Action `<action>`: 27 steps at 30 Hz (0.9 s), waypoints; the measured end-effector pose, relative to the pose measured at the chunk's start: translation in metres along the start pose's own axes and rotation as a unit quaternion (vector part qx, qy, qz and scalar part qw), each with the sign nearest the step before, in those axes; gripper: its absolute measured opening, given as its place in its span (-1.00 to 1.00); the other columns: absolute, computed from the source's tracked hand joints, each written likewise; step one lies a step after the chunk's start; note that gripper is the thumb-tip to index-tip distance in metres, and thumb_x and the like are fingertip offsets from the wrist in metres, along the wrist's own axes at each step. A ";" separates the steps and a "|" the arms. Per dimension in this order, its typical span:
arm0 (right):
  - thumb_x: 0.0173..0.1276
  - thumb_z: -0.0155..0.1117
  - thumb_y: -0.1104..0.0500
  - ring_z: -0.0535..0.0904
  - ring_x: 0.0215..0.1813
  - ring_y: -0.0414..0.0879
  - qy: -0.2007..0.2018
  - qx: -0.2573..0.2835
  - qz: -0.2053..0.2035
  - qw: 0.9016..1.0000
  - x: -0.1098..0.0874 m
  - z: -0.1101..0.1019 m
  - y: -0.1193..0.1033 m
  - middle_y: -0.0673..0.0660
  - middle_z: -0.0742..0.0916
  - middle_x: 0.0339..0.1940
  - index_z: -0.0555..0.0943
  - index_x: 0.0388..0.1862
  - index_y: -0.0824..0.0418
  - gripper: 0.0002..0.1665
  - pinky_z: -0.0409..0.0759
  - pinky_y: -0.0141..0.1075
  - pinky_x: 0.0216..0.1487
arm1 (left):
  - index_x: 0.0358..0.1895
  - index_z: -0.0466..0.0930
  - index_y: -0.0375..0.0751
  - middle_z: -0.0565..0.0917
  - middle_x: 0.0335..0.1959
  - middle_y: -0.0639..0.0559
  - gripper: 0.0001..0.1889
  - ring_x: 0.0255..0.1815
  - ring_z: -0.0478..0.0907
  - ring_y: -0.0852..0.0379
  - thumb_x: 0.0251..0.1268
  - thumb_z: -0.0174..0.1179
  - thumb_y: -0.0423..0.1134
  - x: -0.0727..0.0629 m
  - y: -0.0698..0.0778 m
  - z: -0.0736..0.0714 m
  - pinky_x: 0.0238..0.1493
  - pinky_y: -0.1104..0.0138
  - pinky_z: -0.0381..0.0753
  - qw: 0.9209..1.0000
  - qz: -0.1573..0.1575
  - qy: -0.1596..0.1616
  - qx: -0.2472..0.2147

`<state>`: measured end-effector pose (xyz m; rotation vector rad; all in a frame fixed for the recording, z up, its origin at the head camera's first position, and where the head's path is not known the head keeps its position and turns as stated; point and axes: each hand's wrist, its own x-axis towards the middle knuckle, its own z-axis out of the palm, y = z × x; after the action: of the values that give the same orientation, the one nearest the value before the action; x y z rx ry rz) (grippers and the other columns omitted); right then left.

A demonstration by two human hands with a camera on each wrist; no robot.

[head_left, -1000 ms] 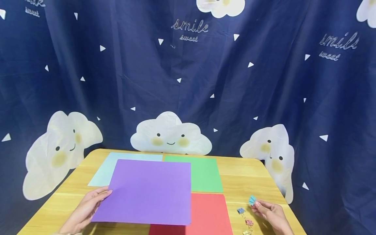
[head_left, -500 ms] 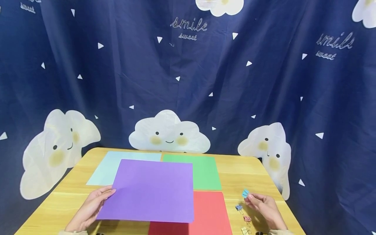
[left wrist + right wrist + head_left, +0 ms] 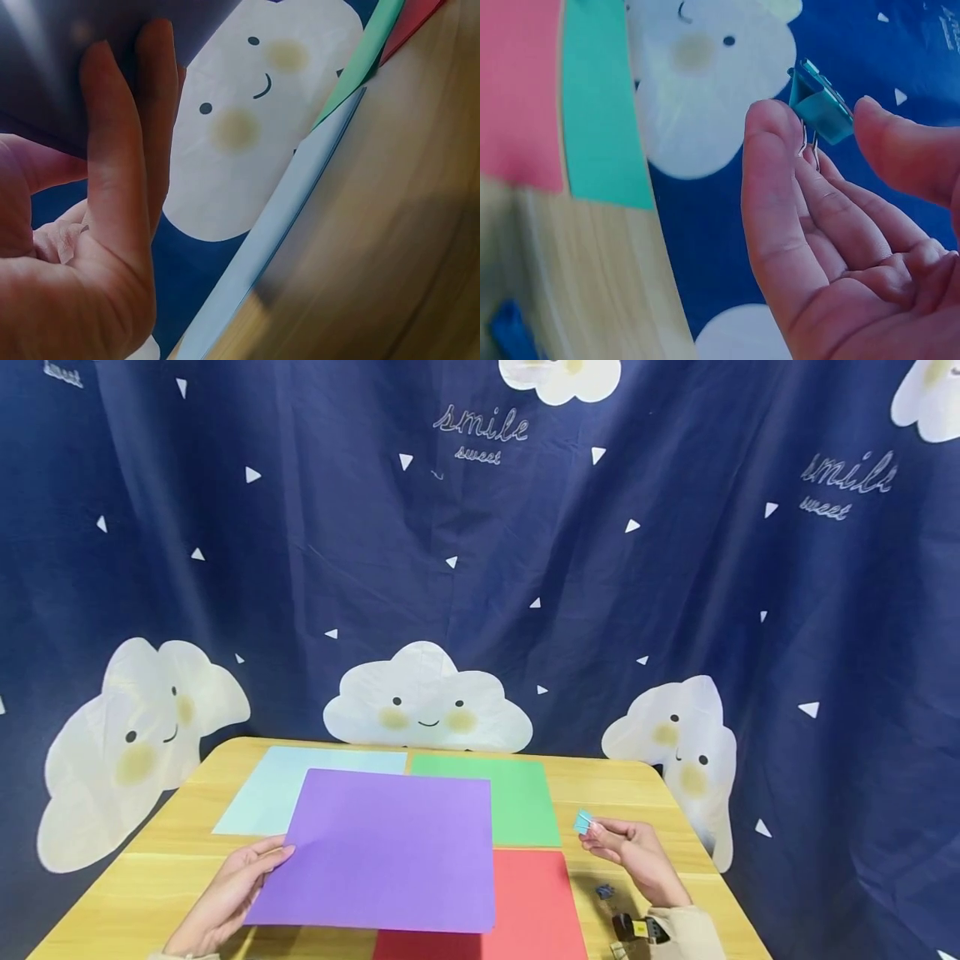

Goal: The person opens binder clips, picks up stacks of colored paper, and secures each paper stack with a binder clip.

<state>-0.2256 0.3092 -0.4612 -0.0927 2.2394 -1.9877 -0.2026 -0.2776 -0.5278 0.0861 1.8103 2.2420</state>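
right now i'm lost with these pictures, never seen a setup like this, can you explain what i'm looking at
There is no machine: these are a person's two bare hands. The wide picture comes from a camera worn on the head; the two close-ups come from one on each wrist.

The left hand holds a rectangular purple sheet by its edge, raised above the wood-grain table. The right hand pinches a small turquoise binder clip with metal wire handles.

On the table lie flat light blue, green and red sheets, plus a small dark blue clip. Behind hangs navy fabric printed with smiling clouds.
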 end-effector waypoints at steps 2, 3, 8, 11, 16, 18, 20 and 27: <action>0.60 0.19 0.20 0.79 -0.07 -0.17 -0.018 0.009 -0.010 1.000 0.004 0.007 -0.002 0.10 0.84 -0.11 0.37 0.34 0.73 -0.37 0.75 -0.32 0.13 | 0.11 0.48 -0.02 0.80 -0.24 0.19 -0.85 -0.24 0.76 0.29 0.66 -0.01 -0.26 -0.001 0.000 0.000 -0.16 0.36 0.80 1.000 -0.003 -0.018 -0.012; 0.59 0.20 0.20 0.79 -0.07 -0.16 -0.025 0.016 -0.011 0.999 0.006 0.011 -0.002 0.11 0.84 -0.11 0.37 0.34 0.73 -0.37 0.75 -0.31 0.13 | 0.10 0.49 0.01 0.81 -0.24 0.19 -0.85 -0.24 0.76 0.28 0.66 -0.02 -0.26 -0.001 -0.001 0.000 -0.16 0.36 0.80 1.000 -0.004 -0.023 -0.016; 0.58 0.21 0.20 0.78 -0.10 -0.20 -0.054 0.030 -0.010 0.998 0.014 0.025 0.000 0.05 0.84 -0.15 0.39 0.33 0.72 -0.38 0.75 -0.30 0.12 | 0.07 0.55 0.04 0.80 -0.26 0.22 -0.83 -0.27 0.75 0.32 0.66 -0.02 -0.27 -0.002 -0.002 0.000 -0.20 0.40 0.79 0.999 0.005 -0.031 -0.017; 0.58 0.22 0.21 0.78 -0.11 -0.20 -0.067 0.032 -0.015 0.997 0.018 0.034 0.003 0.02 0.84 -0.19 0.43 0.30 0.72 -0.40 0.76 -0.32 0.10 | 0.07 0.54 0.03 0.80 -0.26 0.22 -0.84 -0.28 0.74 0.34 0.66 -0.01 -0.27 -0.002 -0.002 0.001 -0.21 0.41 0.78 1.000 0.009 -0.020 -0.009; 0.55 0.24 0.22 0.79 -0.10 -0.16 -0.092 0.033 -0.020 0.995 0.025 0.046 0.010 0.06 0.84 -0.18 0.48 0.25 0.70 -0.44 0.76 -0.22 0.15 | 0.09 0.52 0.00 0.78 -0.25 0.23 -0.86 -0.29 0.72 0.35 0.64 0.02 -0.25 -0.001 -0.002 0.004 -0.22 0.42 0.78 1.000 0.006 0.005 0.005; 0.54 0.26 0.23 0.79 -0.11 -0.15 -0.100 0.040 -0.017 0.994 0.027 0.050 0.013 0.10 0.84 -0.18 0.49 0.24 0.70 -0.45 0.75 -0.17 0.17 | 0.11 0.49 -0.02 0.78 -0.23 0.21 -0.86 -0.26 0.73 0.32 0.65 0.02 -0.24 0.000 -0.003 0.005 -0.19 0.38 0.79 1.000 0.000 0.005 0.002; 0.53 0.27 0.25 0.79 -0.13 -0.16 -0.108 0.049 -0.011 0.993 0.029 0.054 0.015 0.12 0.85 -0.18 0.48 0.23 0.72 -0.46 0.75 -0.17 0.17 | 0.12 0.48 -0.02 0.79 -0.20 0.21 -0.86 -0.23 0.75 0.29 0.66 0.00 -0.24 0.001 -0.003 0.005 -0.16 0.35 0.80 1.000 -0.005 -0.006 -0.004; 0.53 0.25 0.29 0.78 -0.16 -0.20 -0.129 0.071 0.001 0.989 0.030 0.060 0.021 0.12 0.85 -0.19 0.45 0.23 0.76 -0.46 0.76 -0.27 0.12 | 0.07 0.51 0.00 0.81 -0.24 0.19 -0.86 -0.24 0.78 0.26 0.66 -0.02 -0.26 0.002 -0.005 0.005 -0.15 0.32 0.81 0.999 -0.010 -0.029 -0.028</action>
<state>-0.2456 0.2482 -0.4905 -0.3138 1.9336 -1.9977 -0.2029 -0.2710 -0.5315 0.1209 1.7117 2.2504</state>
